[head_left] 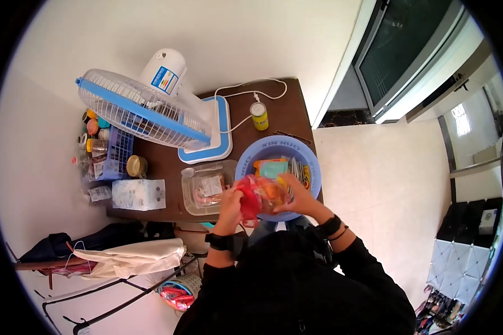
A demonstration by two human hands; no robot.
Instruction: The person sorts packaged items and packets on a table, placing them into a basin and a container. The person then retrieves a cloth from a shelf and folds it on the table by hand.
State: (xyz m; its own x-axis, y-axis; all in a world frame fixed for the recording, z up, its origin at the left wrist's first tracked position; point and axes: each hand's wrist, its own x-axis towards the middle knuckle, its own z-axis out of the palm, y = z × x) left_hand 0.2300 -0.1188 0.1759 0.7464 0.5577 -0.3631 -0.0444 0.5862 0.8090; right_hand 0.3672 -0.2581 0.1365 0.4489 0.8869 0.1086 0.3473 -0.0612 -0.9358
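As our two hands meet over the left part of the blue basin (pixel 305 146), we hold a red bag (pixel 253 200) between them. Our left hand (pixel 229 209) has a narrow grip on its left side, fingers folded onto the plastic; our right hand (pixel 300 196) holds the other side, its grip also drawn in. Motion blur hides the exact finger contacts.

We see the basin at the table's (pixel 166 158) near right corner, its rim reaching past the right edge. Packets (pixel 274 169) lie inside it. Just left of it, along the near edge, a clear box (pixel 194 209) holds a wrapped pack (pixel 210 187), with our left hand near its right wall. Farther left, towards the near left corner, we have a white packet (pixel 139 194), and just beyond it a jar (pixel 136 166).

Beyond the box stands the fan (pixel 207 127), its cord (pixel 279 89) looping near the far edge. Between the fan base and the right edge, a strip of brown tabletop shows around an upright can (pixel 259 116), which stands apart from the basin.
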